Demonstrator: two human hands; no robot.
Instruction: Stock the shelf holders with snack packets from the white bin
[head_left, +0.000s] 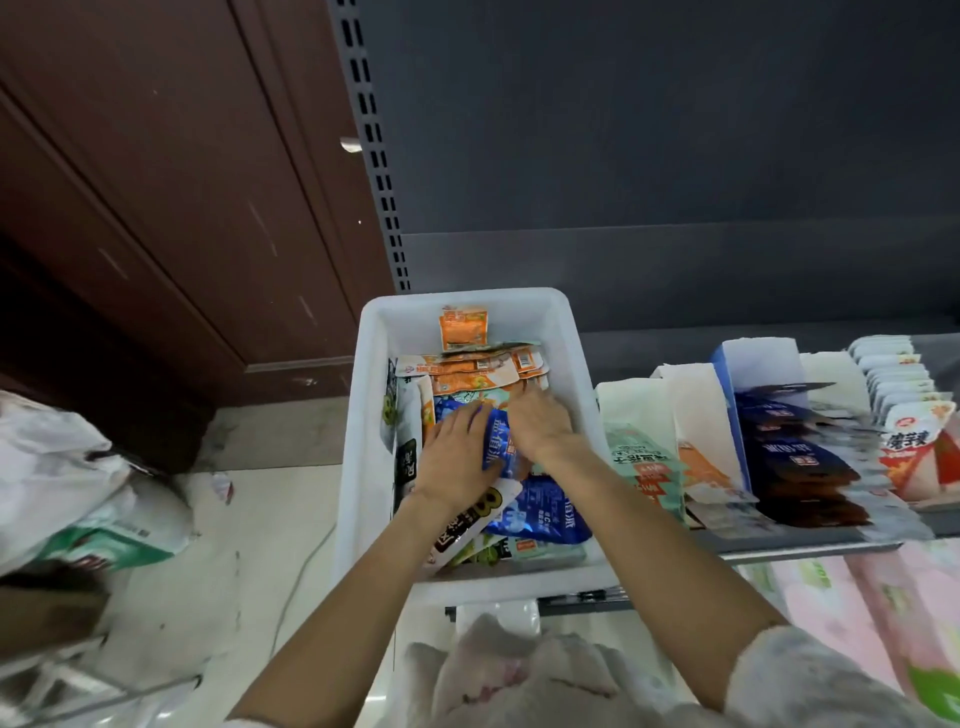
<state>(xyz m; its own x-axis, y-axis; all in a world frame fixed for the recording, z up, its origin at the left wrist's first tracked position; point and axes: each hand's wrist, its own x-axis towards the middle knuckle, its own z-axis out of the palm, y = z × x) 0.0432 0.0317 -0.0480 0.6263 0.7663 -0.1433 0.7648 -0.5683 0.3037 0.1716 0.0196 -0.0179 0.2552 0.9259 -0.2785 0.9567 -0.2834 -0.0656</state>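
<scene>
I have both hands in the white rectangular plastic bin. My left hand and right hand together grip one glossy blue snack packet. The white cardboard shelf holders stand right of the bin.

1. White bin.
2. Orange packets with white label patches.
3. Blue packets with white lettering.
4. Dark navy packets in a blue-and-white holder.
5. Red-brown cabinet.
6. Dark grey shelf back panel.
</scene>
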